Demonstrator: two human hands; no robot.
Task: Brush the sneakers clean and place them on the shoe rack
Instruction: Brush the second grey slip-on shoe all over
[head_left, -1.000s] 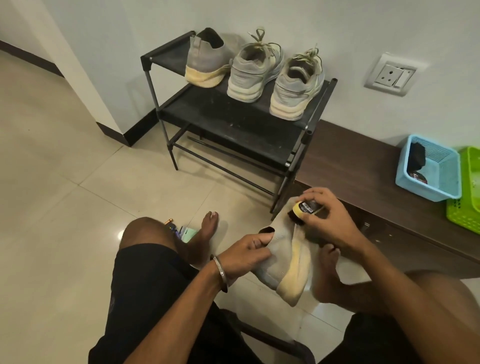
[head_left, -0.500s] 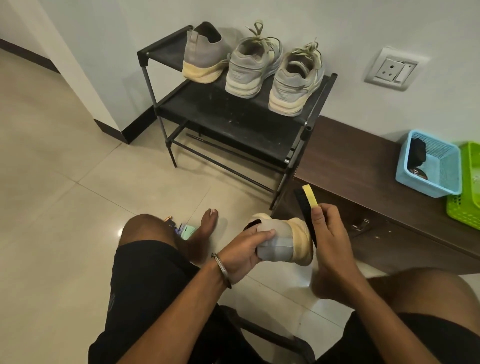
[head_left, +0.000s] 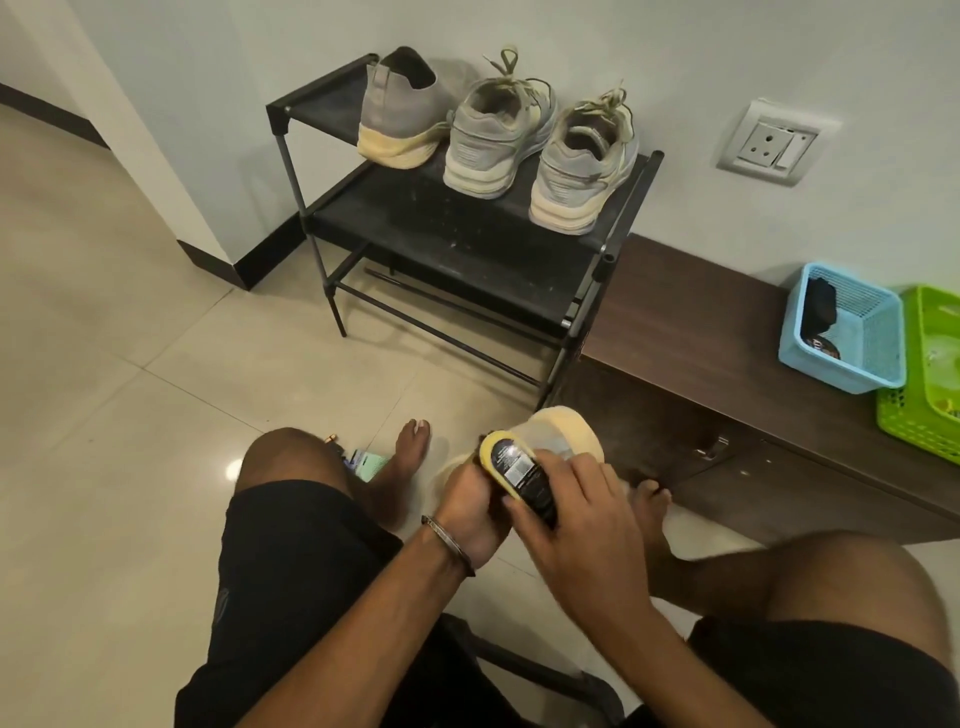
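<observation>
My left hand (head_left: 470, 512) grips a grey sneaker with a yellowed sole (head_left: 563, 431) low in the middle of the view, its heel pointing away from me. My right hand (head_left: 582, 514) holds a black brush with a yellow rim (head_left: 517, 470) flat against the sneaker's side. The hands hide most of the shoe. On the top shelf of the black shoe rack (head_left: 452, 234) stand three grey sneakers: a plain one (head_left: 397, 111) at the left and a laced pair (head_left: 498, 135) (head_left: 584, 166) beside it.
A dark wooden bench (head_left: 717, 332) runs along the wall right of the rack, bearing a blue basket (head_left: 844, 332) and a green basket (head_left: 930, 374). My bare feet rest on the tiled floor; small items (head_left: 363, 460) lie by my left foot. A wall socket (head_left: 769, 143) sits above the bench.
The sneaker has been turned heel-away and lowered. My right hand has brought the brush from standing upright beside the shoe down flat onto its side.
</observation>
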